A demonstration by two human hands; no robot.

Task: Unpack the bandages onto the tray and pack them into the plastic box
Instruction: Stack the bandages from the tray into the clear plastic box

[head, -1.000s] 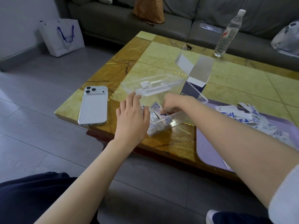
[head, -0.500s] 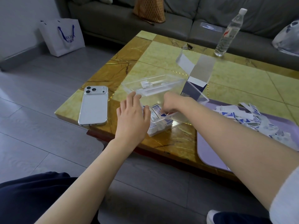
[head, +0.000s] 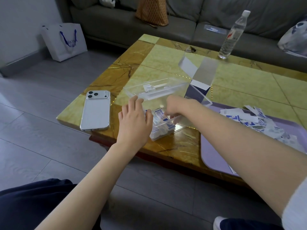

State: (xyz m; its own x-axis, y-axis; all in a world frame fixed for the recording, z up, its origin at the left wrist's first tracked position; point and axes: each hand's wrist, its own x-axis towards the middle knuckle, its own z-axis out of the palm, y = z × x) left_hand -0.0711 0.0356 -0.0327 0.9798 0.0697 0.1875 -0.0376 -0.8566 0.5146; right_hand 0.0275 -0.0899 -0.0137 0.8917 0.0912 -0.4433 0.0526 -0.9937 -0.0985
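Note:
A clear plastic box stands open near the table's front edge, its lid tipped back. Wrapped bandages stand packed in its left end. My left hand rests flat against the box's left side with straight fingers. My right hand reaches into the box with fingers curled down on the bandages; its fingertips are hidden. A loose pile of bandages lies on the purple tray at the right. The opened cardboard bandage carton stands behind the box.
A white phone lies face down left of the box. A water bottle stands at the table's far edge. A grey sofa runs behind the table, and a white shopping bag sits on the floor at left.
Both hands stay at the box. The right hand has shifted slightly over the packed bandages; the view has tilted a little.

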